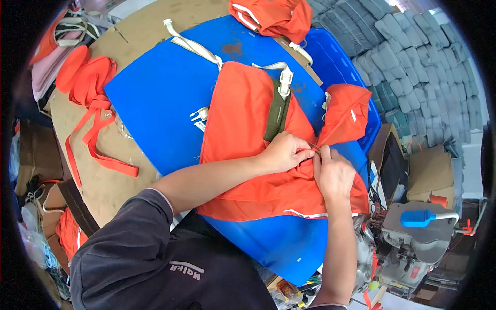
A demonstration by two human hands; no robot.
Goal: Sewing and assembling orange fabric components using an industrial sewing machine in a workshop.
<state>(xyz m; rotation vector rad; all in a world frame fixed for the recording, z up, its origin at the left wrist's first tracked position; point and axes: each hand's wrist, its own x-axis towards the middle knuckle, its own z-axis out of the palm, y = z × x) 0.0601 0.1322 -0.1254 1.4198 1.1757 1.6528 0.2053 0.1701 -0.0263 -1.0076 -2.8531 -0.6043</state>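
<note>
A large orange fabric piece (235,111), which looks like a part-sewn bag, lies across the blue board in front of me. It carries an olive green strip (276,116), a white buckle (285,81) and cream webbing straps (194,46). My left hand (284,152) pinches the orange fabric near its right side. Close against it, my right hand (333,170) is closed on the same fabric, fingertips almost touching the left ones. Something thin shows between the fingertips, too small to make out. A raised orange flap (346,113) stands just beyond both hands.
Orange webbing (93,77) lies rolled and trailing on the brown table (147,165) at left. More orange fabric (274,15) sits at the far edge. A blue crate (336,57) stands behind, near stacked grey bundles (418,67). A sewing machine (418,232) is at right.
</note>
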